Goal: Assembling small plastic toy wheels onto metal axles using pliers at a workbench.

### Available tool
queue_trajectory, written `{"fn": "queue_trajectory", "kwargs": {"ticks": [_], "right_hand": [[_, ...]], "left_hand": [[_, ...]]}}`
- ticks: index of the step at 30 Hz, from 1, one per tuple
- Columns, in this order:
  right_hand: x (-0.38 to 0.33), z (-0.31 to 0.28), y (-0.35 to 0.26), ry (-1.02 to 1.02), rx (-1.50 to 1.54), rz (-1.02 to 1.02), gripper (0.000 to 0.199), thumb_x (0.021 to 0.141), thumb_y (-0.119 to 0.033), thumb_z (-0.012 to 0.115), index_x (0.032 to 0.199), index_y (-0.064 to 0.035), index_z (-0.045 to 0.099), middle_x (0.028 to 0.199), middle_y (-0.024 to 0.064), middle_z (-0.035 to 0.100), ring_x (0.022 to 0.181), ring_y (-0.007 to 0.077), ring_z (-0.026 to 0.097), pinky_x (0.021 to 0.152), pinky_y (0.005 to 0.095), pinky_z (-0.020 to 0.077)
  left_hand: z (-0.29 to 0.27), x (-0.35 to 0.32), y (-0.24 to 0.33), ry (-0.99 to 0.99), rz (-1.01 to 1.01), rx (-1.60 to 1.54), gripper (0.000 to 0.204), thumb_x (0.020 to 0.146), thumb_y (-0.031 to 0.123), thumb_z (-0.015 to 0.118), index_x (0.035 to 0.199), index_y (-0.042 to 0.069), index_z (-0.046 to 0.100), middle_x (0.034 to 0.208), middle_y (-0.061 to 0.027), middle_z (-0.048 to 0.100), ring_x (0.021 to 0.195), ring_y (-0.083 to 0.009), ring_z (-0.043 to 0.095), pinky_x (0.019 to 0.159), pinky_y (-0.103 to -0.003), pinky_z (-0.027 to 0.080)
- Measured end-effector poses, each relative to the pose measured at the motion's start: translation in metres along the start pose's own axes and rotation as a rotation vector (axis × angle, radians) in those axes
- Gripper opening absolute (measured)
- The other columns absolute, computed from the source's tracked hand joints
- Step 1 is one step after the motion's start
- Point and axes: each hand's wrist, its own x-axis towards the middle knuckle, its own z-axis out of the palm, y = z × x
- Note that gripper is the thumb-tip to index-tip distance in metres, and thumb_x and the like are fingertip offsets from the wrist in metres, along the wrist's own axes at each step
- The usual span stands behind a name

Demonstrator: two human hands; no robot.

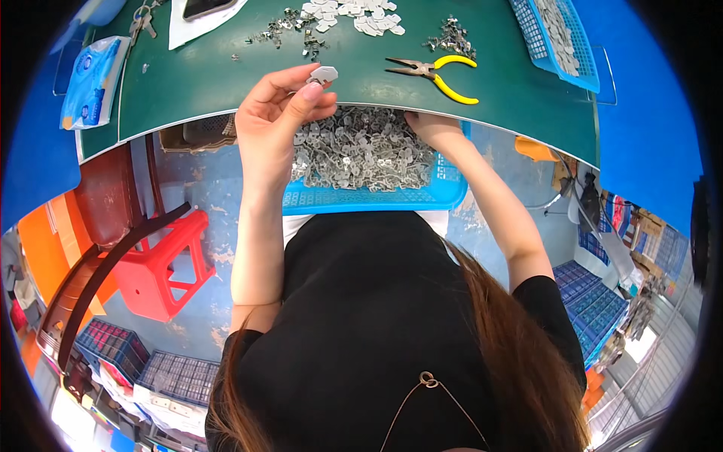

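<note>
Above the near edge of the green table (pixel 226 83), my left hand (pixel 275 113) pinches a small pale grey plate with cut corners (pixel 324 74) between thumb and fingers. On my lap sits a blue plastic basket (pixel 361 200) heaped with small metal parts (pixel 361 154). My right hand (pixel 437 129) reaches to the far right side of that heap, partly beneath the table edge. Its fingers are mostly hidden there, so what they hold does not show. Pliers with yellow handles (pixel 433 70) lie on the table beyond my right hand, jaws pointing left.
Loose pale plates (pixel 369 16) lie in a pile at the table's far side, between two scatters of small metal clips (pixel 452 38). A blue basket of plates (pixel 561 41) stands at right. Tissues (pixel 94 83) lie at left; a red stool (pixel 162 264) stands below.
</note>
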Motion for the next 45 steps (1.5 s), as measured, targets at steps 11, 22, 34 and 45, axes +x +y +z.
{"fn": "queue_trajectory", "kwargs": {"ticks": [11, 22, 34, 45], "right_hand": [[0.0, -0.005, 0.002, 0.118, 0.061, -0.069, 0.033, 0.075, -0.019, 0.065, 0.105, -0.0067, 0.063, 0.098, 0.0136, 0.065, 0.092, 0.0284, 0.062, 0.084, 0.0388, 0.0494], [-0.072, -0.075, -0.027, -0.358, 1.853, 0.443, 0.008, 0.079, -0.001, 0.062, 0.085, -0.0025, 0.057, 0.087, 0.0128, 0.064, 0.074, 0.0169, 0.061, 0.064, 0.0258, 0.0502], [-0.069, -0.136, -0.062, 0.197, 1.557, 0.156, 0.019, 0.084, 0.004, 0.061, 0.102, 0.0032, 0.062, 0.091, 0.0111, 0.062, 0.078, 0.0161, 0.059, 0.066, 0.0284, 0.0492], [-0.046, -0.132, -0.073, 0.289, 1.638, 0.218, 0.011, 0.084, 0.003, 0.063, 0.094, 0.0038, 0.058, 0.084, 0.0111, 0.065, 0.072, 0.0142, 0.064, 0.064, 0.0259, 0.054]], "left_hand": [[-0.002, 0.002, -0.003, 0.013, -0.041, 0.019, 0.024, 0.087, 0.007, 0.066, 0.109, -0.003, 0.062, 0.097, -0.0127, 0.067, 0.082, -0.017, 0.066, 0.074, -0.031, 0.058], [0.034, -0.001, -0.017, -0.072, -0.19, 0.026, 0.025, 0.086, 0.003, 0.066, 0.109, -0.005, 0.061, 0.093, -0.0121, 0.068, 0.083, -0.0161, 0.067, 0.077, -0.029, 0.056], [0.068, -0.007, -0.025, -0.121, -0.18, 0.113, 0.025, 0.084, -0.002, 0.067, 0.109, -0.005, 0.063, 0.097, -0.0109, 0.067, 0.088, -0.0147, 0.066, 0.08, -0.025, 0.053], [0.073, -0.01, -0.028, -0.137, 0.052, 0.241, 0.024, 0.081, -0.006, 0.067, 0.105, -0.003, 0.067, 0.098, -0.0095, 0.065, 0.09, -0.0142, 0.066, 0.076, -0.024, 0.055]]}}
